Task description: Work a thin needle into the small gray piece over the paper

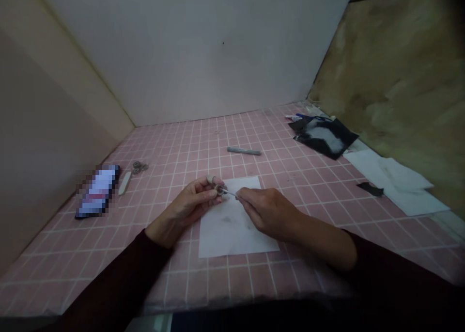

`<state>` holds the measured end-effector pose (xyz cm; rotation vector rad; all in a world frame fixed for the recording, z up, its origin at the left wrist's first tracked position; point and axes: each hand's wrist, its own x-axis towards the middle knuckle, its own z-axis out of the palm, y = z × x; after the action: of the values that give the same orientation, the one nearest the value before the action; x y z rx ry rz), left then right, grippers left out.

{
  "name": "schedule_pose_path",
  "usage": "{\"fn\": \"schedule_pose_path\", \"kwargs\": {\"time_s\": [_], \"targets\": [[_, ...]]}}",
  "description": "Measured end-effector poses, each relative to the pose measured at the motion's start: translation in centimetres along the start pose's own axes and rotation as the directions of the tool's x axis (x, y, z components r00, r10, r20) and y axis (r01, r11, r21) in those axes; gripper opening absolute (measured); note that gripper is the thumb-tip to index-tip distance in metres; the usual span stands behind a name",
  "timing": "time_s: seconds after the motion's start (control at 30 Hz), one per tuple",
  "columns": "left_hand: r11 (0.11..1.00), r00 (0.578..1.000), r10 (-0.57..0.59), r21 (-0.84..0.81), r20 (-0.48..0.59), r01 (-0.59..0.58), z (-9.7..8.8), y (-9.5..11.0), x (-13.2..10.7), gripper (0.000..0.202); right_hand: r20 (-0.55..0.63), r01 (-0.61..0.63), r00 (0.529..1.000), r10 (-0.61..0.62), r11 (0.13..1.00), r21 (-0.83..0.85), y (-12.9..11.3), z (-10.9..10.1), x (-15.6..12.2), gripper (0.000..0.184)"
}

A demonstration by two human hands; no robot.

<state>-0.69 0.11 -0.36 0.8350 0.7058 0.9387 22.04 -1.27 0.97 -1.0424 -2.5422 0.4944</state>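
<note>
Here the left hand (192, 202) pinches one grey piece (220, 189), the right hand (267, 212) one thin rod (228, 192).

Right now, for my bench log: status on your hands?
Left hand pinching small round part. Right hand holding thin metal pin to it. White paper beneath.

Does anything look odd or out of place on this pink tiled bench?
Yes, two small things. The white paper sheet has a grey smudge near its middle, as if something dirty rubbed it. Also, one fingertip of the left hand seems capped with a pale wrap, though it's too small to be sure.
</note>
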Motion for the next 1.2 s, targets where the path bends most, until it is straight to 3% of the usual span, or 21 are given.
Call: {"fn": "schedule_pose_path", "kwargs": {"time_s": [0.13,0.23,0.3,0.4,0.43,0.47,0.5,0.53,0.6,0.67,0.7,0.77,0.83,0.93,0.97,1.03,1.1,1.13,1.17,1.2], "targets": [[0.993,0.998,0.062,0.104,-0.015,-0.06,-0.2,-0.5,0.2,0.027,0.025,-0.035,0.999,0.035,0.999,0.001,-0.2,0.4,0.0,0.021],[0.971,0.995,0.095,0.222,-0.007,-0.091,-0.2,-0.7,0.1,0.026,0.076,-0.119,0.992,0.1,0.947,0.299,-0.2,0.1,0.3,0.019],[0.953,0.992,0.124,0.279,0.004,-0.12,0.1,-0.7,-0.2,0.025,0.242,-0.267,0.959,0.145,0.748,0.608,0.0,-0.3,0.6,0.021],[0.924,0.979,0.202,0.331,0.007,-0.193,0.6,-0.5,-0.8,0.023,0.472,-0.472,0.879,0.07,0.267,0.84,0.5,-0.9,1.0,0.023],[0.917,0.976,0.218,0.339,0.009,-0.208,0.7,-0.5,-1.0,0.022,0.495,-0.494,0.868,0.04,0.175,0.852,0.6,-1.0,1.1,0.023],[0.916,0.975,0.223,0.34,0.01,-0.213,0.8,-0.4,-1.1,0.022,0.5,-0.497,0.866,0.02,0.147,0.855,0.7,-0.9,1.1,0.023],[0.92,0.977,0.214,0.335,0.009,-0.205,0.9,-0.4,-1.3,0.022,0.489,-0.483,0.872,0.014,0.181,0.857,0.7,-0.9,1.2,0.024],[0.925,0.98,0.2,0.327,0.007,-0.192,0.9,-0.4,-1.3,0.022,0.458,-0.446,0.889,0.022,0.276,0.852,0.7,-0.7,1.1,0.026],[0.936,0.986,0.165,0.316,0.004,-0.158,0.9,-0.4,-1.3,0.022,0.303,-0.281,0.951,0.064,0.591,0.756,0.5,-0.2,0.9,0.026],[0.941,0.991,0.136,0.315,-0.009,-0.127,0.8,-0.4,-1.1,0.022,0.063,-0.078,0.997,0.055,0.888,0.454,0.3,0.4,0.6,0.023],[0.942,0.992,0.125,0.315,-0.02,-0.112,0.8,-0.4,-1.0,0.021,-0.01,-0.019,1.0,0.023,0.961,0.275,0.2,0.7,0.5,0.023],[0.945,0.992,0.112,0.314,-0.049,-0.092,0.8,-0.5,-0.7,0.019,-0.041,0.012,0.999,-0.009,0.998,0.062,0.1,1.3,0.3,0.026],[0.946,0.992,0.108,0.315,-0.071,-0.081,0.8,-0.5,-0.7,0.019,-0.033,0.0,0.999,0.002,0.998,0.062,0.0,1.4,0.4,0.025],[0.931,0.99,0.13,0.35,-0.05,-0.105,0.9,-0.6,-0.8,0.022,0.047,-0.104,0.995,0.093,0.917,0.386,0.0,0.8,0.7,0.022],[0.917,0.989,0.147,0.38,-0.03,-0.125,0.9,-0.7,-0.9,0.023,0.133,-0.18,0.983,0.129,0.823,0.539,0.1,0.5,0.9,0.023],[0.868,0.978,0.207,0.461,0.005,-0.186,0.9,-0.6,-1.1,0.022,0.352,-0.368,0.926,0.136,0.527,0.766,0.4,-0.2,1.1,0.024],[0.816,0.96,0.278,0.523,0.02,-0.247,1.0,-0.6,-1.3,0.02,0.5,-0.502,0.863,0.075,0.25,0.828,0.7,-0.7,1.3,0.024],[0.803,0.954,0.3,0.533,0.024,-0.266,1.1,-0.5,-1.3,0.019,0.527,-0.527,0.848,0.053,0.185,0.829,0.8,-0.8,1.4,0.023],[0.806,0.952,0.307,0.526,0.024,-0.273,1.2,-0.6,-1.3,0.019,0.533,-0.531,0.845,0.044,0.181,0.828,1.0,-0.8,1.4,0.023],[0.821,0.955,0.296,0.504,0.024,-0.267,1.2,-0.6,-1.3,0.019,0.518,-0.513,0.854,0.047,0.238,0.825,1.0,-0.7,1.4,0.024]]}}
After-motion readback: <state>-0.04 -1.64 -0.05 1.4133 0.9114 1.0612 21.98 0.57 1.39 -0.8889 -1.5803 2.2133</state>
